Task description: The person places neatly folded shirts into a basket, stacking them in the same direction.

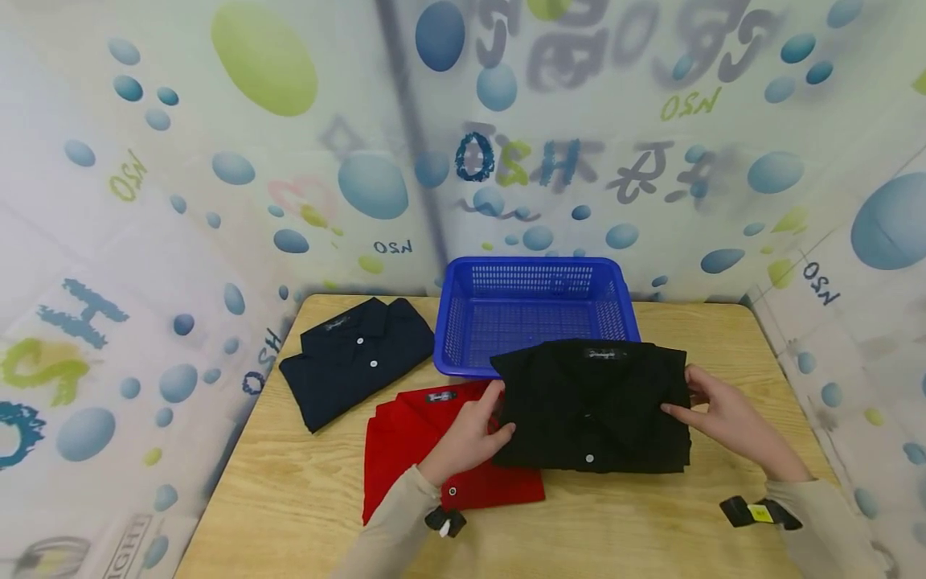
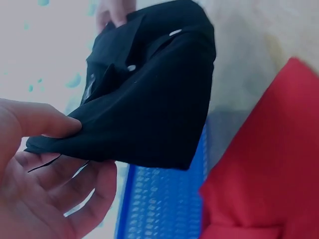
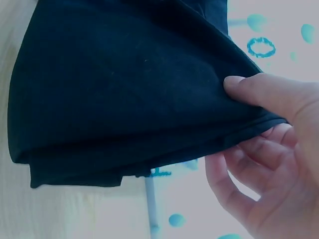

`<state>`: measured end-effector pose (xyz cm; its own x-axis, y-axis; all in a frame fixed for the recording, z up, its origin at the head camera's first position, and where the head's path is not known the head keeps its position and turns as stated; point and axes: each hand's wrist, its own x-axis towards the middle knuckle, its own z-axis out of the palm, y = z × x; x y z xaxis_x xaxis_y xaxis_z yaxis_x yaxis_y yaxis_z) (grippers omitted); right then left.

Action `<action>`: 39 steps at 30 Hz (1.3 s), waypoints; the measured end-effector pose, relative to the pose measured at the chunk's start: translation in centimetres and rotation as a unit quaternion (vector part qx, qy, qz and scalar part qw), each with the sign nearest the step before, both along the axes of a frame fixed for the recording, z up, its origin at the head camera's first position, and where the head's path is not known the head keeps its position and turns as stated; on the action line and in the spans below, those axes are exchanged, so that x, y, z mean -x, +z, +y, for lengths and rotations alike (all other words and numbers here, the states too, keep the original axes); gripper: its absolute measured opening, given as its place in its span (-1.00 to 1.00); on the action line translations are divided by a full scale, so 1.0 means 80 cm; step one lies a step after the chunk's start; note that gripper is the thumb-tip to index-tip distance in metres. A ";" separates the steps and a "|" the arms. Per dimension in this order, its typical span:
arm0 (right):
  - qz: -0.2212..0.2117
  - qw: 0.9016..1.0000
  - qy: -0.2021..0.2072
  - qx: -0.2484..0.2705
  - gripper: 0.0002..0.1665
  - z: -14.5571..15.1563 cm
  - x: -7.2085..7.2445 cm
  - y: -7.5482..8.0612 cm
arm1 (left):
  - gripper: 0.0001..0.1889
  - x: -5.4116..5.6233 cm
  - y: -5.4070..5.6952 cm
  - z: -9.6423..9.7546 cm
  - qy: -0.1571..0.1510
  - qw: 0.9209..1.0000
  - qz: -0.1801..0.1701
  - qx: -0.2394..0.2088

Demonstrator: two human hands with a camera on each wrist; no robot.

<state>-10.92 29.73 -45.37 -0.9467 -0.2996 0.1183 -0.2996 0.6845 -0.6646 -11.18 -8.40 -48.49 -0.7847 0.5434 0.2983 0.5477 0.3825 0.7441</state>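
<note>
A folded black shirt (image 1: 579, 410) with a collar label and white buttons is held up between both hands, overlapping the front right of the blue basket (image 1: 447, 322) in the head view. My left hand (image 1: 473, 430) pinches its left side, thumb on top and fingers underneath, as the left wrist view shows on the black cloth (image 2: 144, 114). The right hand (image 1: 727, 418) grips the opposite side, thumb over the cloth (image 3: 124, 99) and fingers below. Beneath the left hand lies a folded red shirt (image 1: 405, 450), partly hidden by the hand and the black shirt.
A folded navy shirt (image 1: 354, 362) rests on the wooden table (image 1: 268, 498) left of the basket. The basket stands at the back, near the patterned wall (image 1: 362, 265). Similar patterned sheets rise on both sides of the table.
</note>
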 end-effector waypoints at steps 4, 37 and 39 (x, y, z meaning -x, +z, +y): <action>0.019 1.000 0.016 0.002 -0.65 -0.012 0.010 0.006 | -0.56 0.012 0.010 -0.014 0.015 1.000 0.015 -0.015; 0.130 0.991 0.029 0.014 -0.71 -0.077 0.135 0.063 | -0.59 0.131 0.061 -0.058 0.134 0.988 0.076 -0.028; 0.121 0.992 0.028 0.006 -0.71 -0.077 0.142 0.051 | -0.59 0.138 0.052 -0.058 0.137 0.989 0.062 -0.011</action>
